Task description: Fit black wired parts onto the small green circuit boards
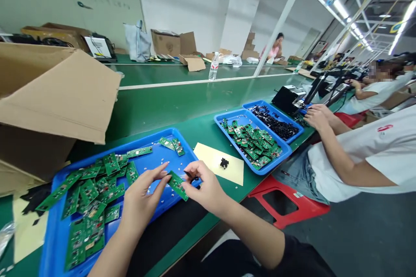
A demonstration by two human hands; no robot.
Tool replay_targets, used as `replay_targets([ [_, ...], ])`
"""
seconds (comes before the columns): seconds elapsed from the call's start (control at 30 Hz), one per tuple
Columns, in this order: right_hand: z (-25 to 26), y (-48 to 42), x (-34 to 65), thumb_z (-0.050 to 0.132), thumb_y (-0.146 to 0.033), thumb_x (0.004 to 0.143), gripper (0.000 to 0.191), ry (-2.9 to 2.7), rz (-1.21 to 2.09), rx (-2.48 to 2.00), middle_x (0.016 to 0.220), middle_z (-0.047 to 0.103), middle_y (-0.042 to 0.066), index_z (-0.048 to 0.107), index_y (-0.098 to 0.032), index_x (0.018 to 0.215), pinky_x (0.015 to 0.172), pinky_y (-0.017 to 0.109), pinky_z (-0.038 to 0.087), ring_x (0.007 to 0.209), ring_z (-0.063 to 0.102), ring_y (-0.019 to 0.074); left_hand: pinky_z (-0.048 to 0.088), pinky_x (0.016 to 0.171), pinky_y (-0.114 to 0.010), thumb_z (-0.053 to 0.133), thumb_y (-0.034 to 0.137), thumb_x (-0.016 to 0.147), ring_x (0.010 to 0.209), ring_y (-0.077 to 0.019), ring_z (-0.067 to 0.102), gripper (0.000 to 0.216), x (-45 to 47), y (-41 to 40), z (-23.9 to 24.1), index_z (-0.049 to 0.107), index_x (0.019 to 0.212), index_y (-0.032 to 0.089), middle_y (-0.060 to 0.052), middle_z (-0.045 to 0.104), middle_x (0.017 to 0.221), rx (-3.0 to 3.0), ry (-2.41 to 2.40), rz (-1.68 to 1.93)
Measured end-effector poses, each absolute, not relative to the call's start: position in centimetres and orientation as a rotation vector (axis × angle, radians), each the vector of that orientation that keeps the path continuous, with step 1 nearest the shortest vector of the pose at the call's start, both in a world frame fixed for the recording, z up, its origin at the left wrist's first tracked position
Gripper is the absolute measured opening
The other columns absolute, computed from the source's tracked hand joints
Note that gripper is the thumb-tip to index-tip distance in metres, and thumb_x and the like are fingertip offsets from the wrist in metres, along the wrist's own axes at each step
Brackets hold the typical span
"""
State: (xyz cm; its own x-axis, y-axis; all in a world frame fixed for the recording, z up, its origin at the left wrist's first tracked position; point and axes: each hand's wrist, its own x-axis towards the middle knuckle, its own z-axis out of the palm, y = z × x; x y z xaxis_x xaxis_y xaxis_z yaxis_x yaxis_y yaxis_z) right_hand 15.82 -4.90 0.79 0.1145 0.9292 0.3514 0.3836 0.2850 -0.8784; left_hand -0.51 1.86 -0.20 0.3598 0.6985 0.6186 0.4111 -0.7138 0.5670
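A small green circuit board (pixel 177 185) is held tilted above the front edge of the near blue tray (pixel 156 162). My left hand (pixel 144 197) pinches the board's left end between thumb and fingers. My right hand (pixel 204 186) is closed at the board's other side, its thumb tip against the board. Between its curled fingers and thumb shows a small black piece (pixel 191 176), partly hidden, so its kind is unclear. Loose green circuit boards (pixel 94 194) lie heaped in the left part of the tray. Small black bits (pixel 224 163) sit on a yellow paper sheet (pixel 208 156) right of my hands.
A second blue tray (pixel 286 152) holds more circuit boards; a third blue tray (pixel 300 131) holds black parts. A cardboard box (pixel 58 91) rises at left. At right, a co-worker (pixel 354 156) sits on a red stool (pixel 292 212). A water bottle (pixel 213 67) stands behind.
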Motion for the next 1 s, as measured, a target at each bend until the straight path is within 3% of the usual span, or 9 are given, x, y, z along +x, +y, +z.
replay_targets([
  [0.1,1.5,-4.9,19.3,0.054,-0.016,0.077,0.019,-1.435,0.395,-1.457,0.081,0.06,-0.001,0.046,-0.025,0.091,0.068,0.024,0.054,0.071,0.063,0.013,0.057,0.074,-0.032,0.055,0.041,0.085,0.078,-0.0191,0.069,0.042,-0.2,1.9,-0.4,0.058,0.121,0.02,-0.006,0.071,0.092,2.276,1.016,1.2],
  [0.2,1.9,-4.7,25.4,0.052,-0.016,0.079,0.018,-1.241,0.141,-1.632,0.085,0.059,0.004,0.046,-0.023,0.094,0.073,0.027,0.052,0.073,0.061,0.0152,0.056,0.08,-0.036,0.056,0.041,0.084,0.091,-0.0229,0.067,0.033,-0.4,2.2,-0.2,0.065,0.108,0.02,-0.009,0.067,0.102,2.34,1.021,1.238],
  [0.3,1.7,-4.8,31.6,0.056,-0.019,0.075,0.019,-1.047,-0.085,-1.765,0.086,0.057,0.006,0.046,-0.02,0.091,0.074,0.033,0.048,0.071,0.058,0.0173,0.056,0.08,-0.036,0.054,0.037,0.085,0.09,-0.0226,0.065,0.025,-1.0,2.4,0.1,0.067,0.098,0.02,-0.008,0.067,0.097,2.375,1.085,1.298],
  [0.47,0.1,-5.6,36.9,0.072,-0.02,0.058,0.033,-0.924,-0.198,-1.902,0.066,0.048,0.004,0.04,-0.027,0.065,0.083,0.055,0.034,0.081,0.056,0.033,0.052,0.087,-0.037,0.051,0.027,0.086,0.092,-0.0225,0.063,0.022,-2.6,2.2,0.4,0.065,0.1,0.017,-0.009,0.065,0.093,2.402,1.508,0.933],
  [0.57,-1.2,-6.2,38.0,0.067,-0.024,0.067,0.018,-1.015,-0.281,-1.947,0.06,0.046,0.004,0.051,-0.032,0.068,0.095,0.064,0.016,0.097,0.054,0.0421,0.047,0.092,-0.038,0.052,0.025,0.086,0.1,-0.0248,0.059,0.024,-4.0,2.6,0.5,0.064,0.104,0.015,-0.012,0.063,0.101,2.305,1.864,0.713],
  [0.63,-1.7,-6.4,37.8,0.065,-0.025,0.071,0.014,-0.976,-0.483,-1.928,0.059,0.05,0.007,0.062,-0.037,0.078,0.101,0.065,0.013,0.104,0.053,0.0456,0.046,0.091,-0.04,0.051,0.024,0.086,0.103,-0.0277,0.057,0.026,-4.9,2.9,0.6,0.063,0.107,0.014,-0.014,0.06,0.105,2.222,2.041,0.645],
  [0.73,-1.5,-6.0,35.3,0.063,-0.029,0.076,0.017,-1.072,-0.564,-1.862,0.076,0.063,0.014,0.068,-0.037,0.09,0.108,0.061,0.015,0.109,0.054,0.0448,0.045,0.089,-0.042,0.05,0.026,0.086,0.106,-0.0314,0.055,0.03,-5.4,3.3,1.1,0.06,0.11,0.011,-0.018,0.058,0.108,2.113,2.222,0.513],
  [0.83,-0.7,-4.9,30.6,0.062,-0.033,0.079,0.008,-1.283,-0.609,-1.67,0.097,0.067,0.014,0.069,-0.033,0.083,0.11,0.06,0.017,0.11,0.057,0.0401,0.047,0.085,-0.043,0.054,0.032,0.085,0.106,-0.0351,0.055,0.033,-4.8,4.1,1.7,0.061,0.106,0.007,-0.021,0.058,0.108,2.036,2.302,0.363],
  [1.0,0.1,-3.7,22.6,0.054,-0.025,0.087,0.014,-1.571,-0.38,-1.478,0.077,0.069,0.008,0.066,-0.023,0.08,0.105,0.073,0.005,0.116,0.055,0.0355,0.045,0.084,-0.049,0.056,0.038,0.084,0.105,-0.0398,0.057,0.039,-3.4,5.9,2.3,0.063,0.099,0.003,-0.027,0.06,0.106,1.886,2.385,0.209],
])
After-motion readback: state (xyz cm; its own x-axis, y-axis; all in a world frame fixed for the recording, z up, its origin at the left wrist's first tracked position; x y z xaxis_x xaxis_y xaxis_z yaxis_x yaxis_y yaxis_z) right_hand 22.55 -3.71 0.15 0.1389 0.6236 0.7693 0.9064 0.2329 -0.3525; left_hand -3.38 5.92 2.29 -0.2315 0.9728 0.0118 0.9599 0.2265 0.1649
